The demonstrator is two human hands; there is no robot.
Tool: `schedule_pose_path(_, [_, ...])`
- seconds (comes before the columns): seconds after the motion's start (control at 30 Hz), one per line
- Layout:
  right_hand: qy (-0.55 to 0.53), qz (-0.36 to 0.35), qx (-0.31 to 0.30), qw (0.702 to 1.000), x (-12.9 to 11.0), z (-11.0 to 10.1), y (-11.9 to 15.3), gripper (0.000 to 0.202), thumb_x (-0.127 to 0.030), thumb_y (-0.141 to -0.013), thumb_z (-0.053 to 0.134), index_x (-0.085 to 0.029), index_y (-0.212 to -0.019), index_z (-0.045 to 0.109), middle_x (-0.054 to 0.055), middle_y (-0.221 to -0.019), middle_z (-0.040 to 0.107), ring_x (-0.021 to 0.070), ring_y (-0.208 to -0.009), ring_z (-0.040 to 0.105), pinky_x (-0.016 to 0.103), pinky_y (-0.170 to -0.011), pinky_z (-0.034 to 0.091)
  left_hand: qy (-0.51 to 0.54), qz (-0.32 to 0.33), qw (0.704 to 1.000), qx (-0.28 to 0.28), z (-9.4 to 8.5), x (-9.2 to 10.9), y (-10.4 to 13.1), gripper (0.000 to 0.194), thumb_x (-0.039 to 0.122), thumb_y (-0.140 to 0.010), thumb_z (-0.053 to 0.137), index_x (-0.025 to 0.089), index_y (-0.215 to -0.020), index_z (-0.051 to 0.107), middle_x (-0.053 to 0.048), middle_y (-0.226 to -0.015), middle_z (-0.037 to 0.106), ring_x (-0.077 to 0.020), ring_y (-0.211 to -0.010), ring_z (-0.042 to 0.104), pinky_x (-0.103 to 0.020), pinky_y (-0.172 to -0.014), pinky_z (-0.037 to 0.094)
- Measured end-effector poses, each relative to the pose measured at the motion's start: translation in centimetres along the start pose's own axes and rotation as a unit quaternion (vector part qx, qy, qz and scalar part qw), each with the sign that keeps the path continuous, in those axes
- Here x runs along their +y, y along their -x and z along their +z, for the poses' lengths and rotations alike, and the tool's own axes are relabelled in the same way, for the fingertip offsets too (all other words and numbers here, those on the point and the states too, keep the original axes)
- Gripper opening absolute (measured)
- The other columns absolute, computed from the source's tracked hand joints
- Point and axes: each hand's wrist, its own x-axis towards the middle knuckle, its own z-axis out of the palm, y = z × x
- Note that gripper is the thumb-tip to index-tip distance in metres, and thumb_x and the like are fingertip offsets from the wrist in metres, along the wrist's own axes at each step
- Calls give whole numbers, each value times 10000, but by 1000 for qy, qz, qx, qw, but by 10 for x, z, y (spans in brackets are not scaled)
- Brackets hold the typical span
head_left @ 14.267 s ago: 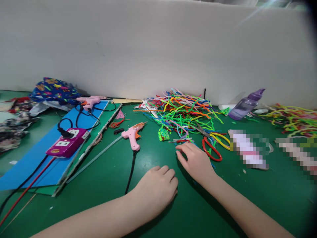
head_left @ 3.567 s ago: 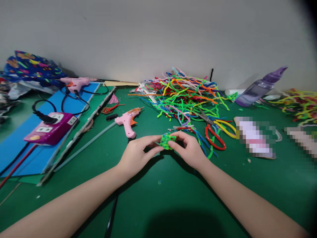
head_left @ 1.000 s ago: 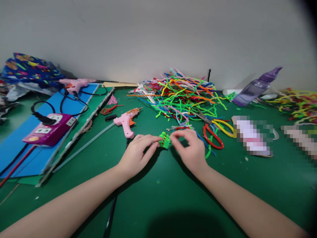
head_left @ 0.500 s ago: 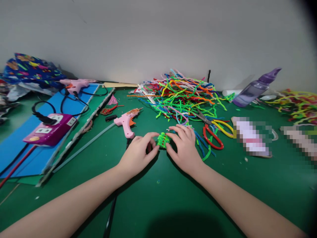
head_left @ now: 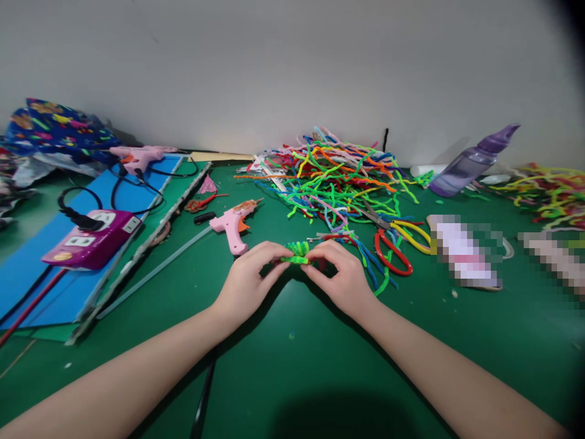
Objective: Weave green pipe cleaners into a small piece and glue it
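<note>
A small woven piece of green pipe cleaners (head_left: 297, 251) is held between both hands, a little above the green table. My left hand (head_left: 249, 277) pinches its left end between thumb and fingers. At the right end, my right hand (head_left: 340, 274) grips it the same way. The piece is seen edge-on, with a bluish-green upper part and a bright green lower edge; its far side is hidden. Just beyond my left hand lies a pink glue gun (head_left: 234, 228) with a long clear glue stick in it. Scissors (head_left: 390, 238) with red and yellow handles rest beyond my right hand.
A heap of colourful pipe cleaners (head_left: 338, 177) lies by the wall. At left are a purple power strip (head_left: 94, 239), a blue board (head_left: 27, 274) and a second pink glue gun (head_left: 139, 158). A purple bottle (head_left: 470, 161) leans at right, near more pipe cleaners (head_left: 548, 195).
The green piece has been tilted from showing its flat face with red specks to nearly edge-on. My right fingers have curled in closer around its right end.
</note>
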Motion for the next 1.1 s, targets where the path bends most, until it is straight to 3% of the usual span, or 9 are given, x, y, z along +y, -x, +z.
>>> schedule_pose_path(0.13, [-4,32,-37,999,1,1,0,56,-244,-812,611,-198,-839,632,-9,-694,605,114,-591,525,244,-576,421,10,10,1000,-3,0,0,0,139,188,-862,548,190,-961,645,-48,-944,642,-149,-894,600,-285,-821,484])
schedule_pose_path(0.27, [50,29,-38,998,0,2,0,94,-272,-801,632,-185,-766,631,-21,-653,601,112,-597,513,262,-625,392,2,-17,1000,-22,0,1,1,165,197,-858,558,196,-1009,626,-32,-929,654,-133,-818,603,-267,-771,487])
schedule_pose_path(0.43, [69,18,-56,996,0,2,0,129,-300,-830,600,-184,-779,623,-4,-701,593,126,-639,512,275,-656,397,-28,-61,998,-18,0,1,0,165,224,-839,590,180,-998,590,-5,-835,647,-125,-728,589,-256,-701,475])
schedule_pose_path(0.57, [20,-5,-26,999,1,1,1,98,-239,-834,592,-181,-910,611,27,-831,613,134,-725,546,267,-694,437,-33,-43,998,-25,1,1,0,94,245,-831,603,181,-898,611,-3,-802,640,-133,-740,590,-262,-706,471])
schedule_pose_path(0.73, [-2,-38,-34,999,2,1,1,76,-223,-845,588,-194,-908,620,31,-883,641,151,-819,576,297,-783,445,-3,-23,999,-27,1,0,0,80,228,-831,604,177,-887,630,-19,-867,669,-135,-815,614,-258,-774,478])
schedule_pose_path(1.1, [-37,-5,-41,998,3,1,0,68,-228,-826,619,-188,-875,644,23,-862,652,134,-770,595,261,-724,469,20,-30,999,-28,1,-3,0,107,231,-828,611,191,-881,694,-24,-876,669,-126,-814,623,-240,-777,490])
